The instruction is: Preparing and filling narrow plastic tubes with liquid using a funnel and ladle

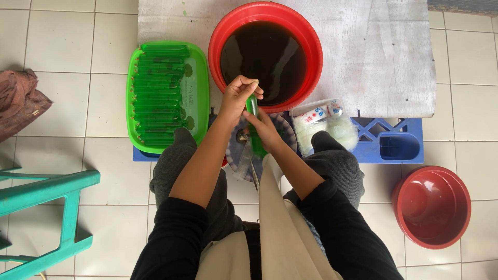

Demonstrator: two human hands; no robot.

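Observation:
My left hand [239,93] pinches the top end of a thin green liquid-filled plastic tube [253,111], held upright over my lap. My right hand [265,130] grips the same tube lower down. Just beyond them stands a large red basin [306,36] filled with dark liquid. Left of my hands a green tray [199,78] holds several similar filled green tubes laid in rows. A patterned plate [287,134] with a small funnel lies under my hands.
A clear tub [320,116] of plastic bags and bands sits right of my hands on a blue crate [394,145]. A pale board [378,57] covers the crate. An empty red bowl [431,206] rests on the floor tiles at right, a teal stool [49,207] at left.

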